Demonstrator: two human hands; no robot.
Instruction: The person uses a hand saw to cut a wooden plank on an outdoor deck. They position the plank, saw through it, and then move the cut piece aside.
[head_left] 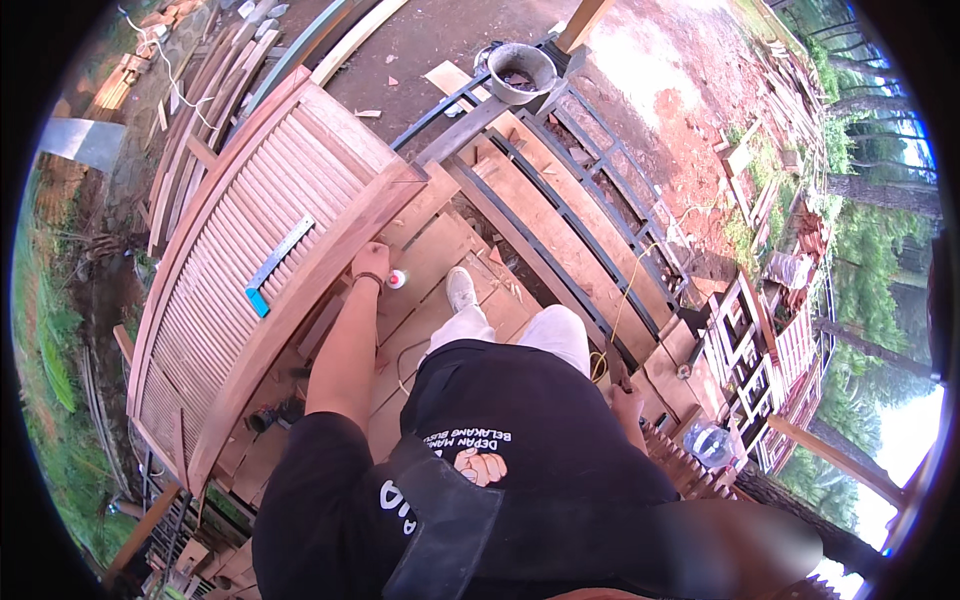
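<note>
- At nine o'clock from my left hand, the louvred wooden door panel [250, 250] lies flat and tilted, its arched top rail running toward eleven o'clock; a blue-handled square [277, 262] rests on the slats, well apart from my fingers.
- My left hand [371, 262] is closed in a fist, knuckles pressed against the panel's near end rail — whether it grips anything inside I cannot tell.
- Just beside that fist, at three o'clock, a small round white-and-red thing [397, 279] sits on the plank platform [440, 240].
- At four o'clock my white shoe [460, 289] stands on the planks; bare boards lie open between shoe and panel edge.
- Dark metal rails [590, 240] run from twelve toward four o'clock, bordering the planks on the right.
- At twelve o'clock, far off, a grey bucket [520, 72] sits at the platform's end.
- My right hand [629, 405] rests low at five o'clock on a notched wooden piece [685, 462] — fingers curled, grip unclear.
</note>
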